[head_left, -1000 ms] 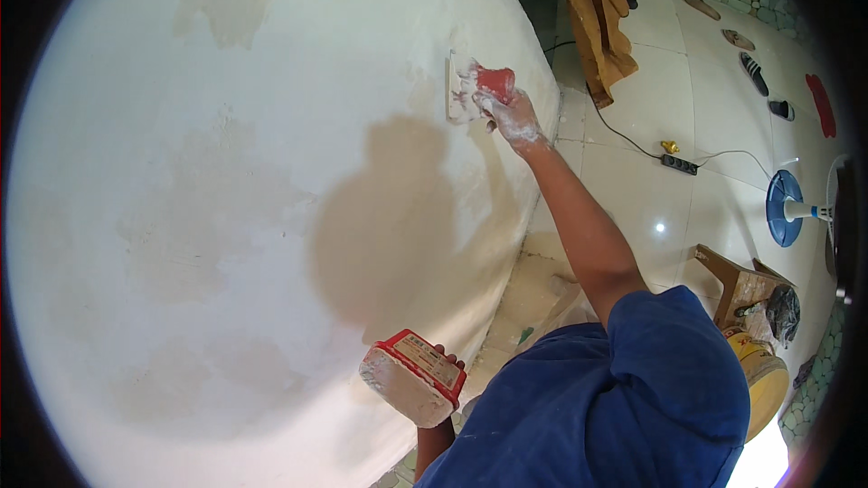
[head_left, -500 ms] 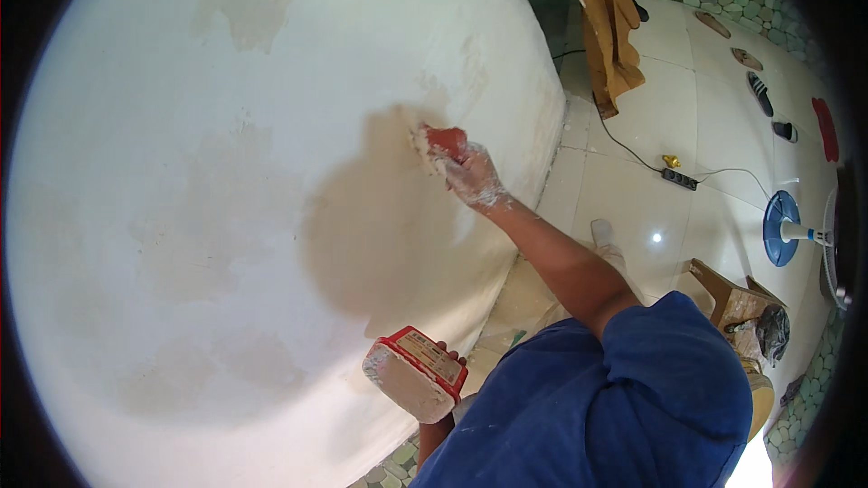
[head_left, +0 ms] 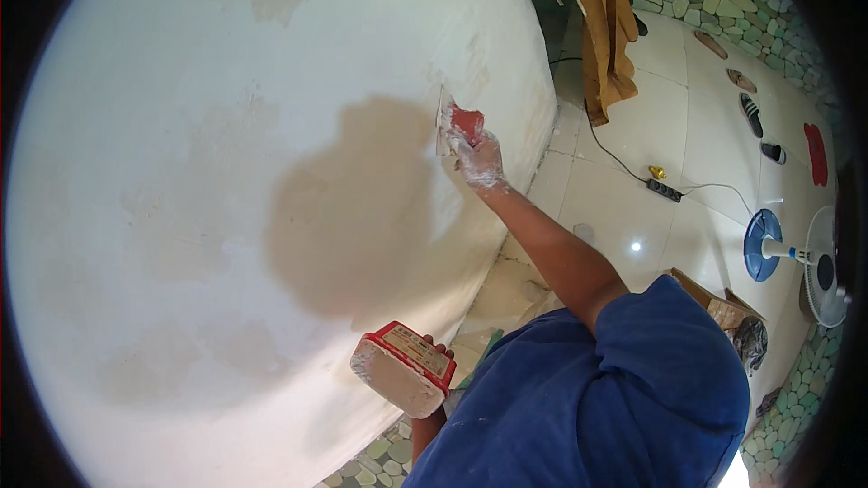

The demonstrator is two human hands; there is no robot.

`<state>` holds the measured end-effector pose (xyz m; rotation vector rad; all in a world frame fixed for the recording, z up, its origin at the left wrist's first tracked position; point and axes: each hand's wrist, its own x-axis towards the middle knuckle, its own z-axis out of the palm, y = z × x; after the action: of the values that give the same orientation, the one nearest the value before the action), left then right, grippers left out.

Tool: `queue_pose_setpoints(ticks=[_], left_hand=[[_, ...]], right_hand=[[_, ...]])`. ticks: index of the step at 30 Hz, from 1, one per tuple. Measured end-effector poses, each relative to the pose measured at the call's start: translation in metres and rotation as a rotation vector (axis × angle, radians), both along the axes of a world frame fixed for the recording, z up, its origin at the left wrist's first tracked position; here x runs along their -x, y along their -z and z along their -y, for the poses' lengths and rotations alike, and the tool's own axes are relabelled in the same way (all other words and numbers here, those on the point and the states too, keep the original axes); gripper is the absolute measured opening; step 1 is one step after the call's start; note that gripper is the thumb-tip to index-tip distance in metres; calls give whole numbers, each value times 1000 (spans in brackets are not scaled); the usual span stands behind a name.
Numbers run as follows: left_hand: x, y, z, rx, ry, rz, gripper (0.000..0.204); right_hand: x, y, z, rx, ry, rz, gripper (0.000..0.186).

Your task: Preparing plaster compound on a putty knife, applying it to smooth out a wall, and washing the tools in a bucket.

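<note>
Patchy white wall (head_left: 199,145) curves across the left; against it, the right hand (head_left: 482,161) grips a red-handled scraper (head_left: 468,123), while the left hand (head_left: 439,346) clasps a red-rimmed tub (head_left: 396,381) lower down.

With the right arm (head_left: 562,250) outstretched, the right grip (head_left: 480,157) clenches, white-smeared; the left grip (head_left: 438,347) curls lower.

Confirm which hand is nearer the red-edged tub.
Left. The left hand holds the tub; the right hand is well apart from it, up by the wall, gripping the red-handled spreader.
</note>
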<state>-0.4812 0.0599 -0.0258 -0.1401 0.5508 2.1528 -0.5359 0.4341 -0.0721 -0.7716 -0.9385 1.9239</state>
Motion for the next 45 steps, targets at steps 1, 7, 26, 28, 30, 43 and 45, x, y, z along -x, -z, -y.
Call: queue_pose_setpoints(ticks=[1,7,26,28,30,43,45], left_hand=[[-1,1,5,-4,-13,18,59],[7,2,15,39,24,-16,53],[13,6,75,-193,-50,-69,60],[13,-11,72,-208,-29,-41,60],[14,-28,68,-358,119,36,60],[19,-22,107,-156,-120,-42,49],[26,-21,107,-140,-79,-70,47]], right_hand=[[3,-2,6,-4,-7,5,14],[3,-16,41,-122,-116,-115,8],[13,-18,101,-74,-24,28,11],[-11,-32,104,74,-158,-118,13],[-20,-28,101,125,-101,-50,12],[26,-36,139,-36,-10,228,15],[13,-34,134,-35,-82,34,16]])
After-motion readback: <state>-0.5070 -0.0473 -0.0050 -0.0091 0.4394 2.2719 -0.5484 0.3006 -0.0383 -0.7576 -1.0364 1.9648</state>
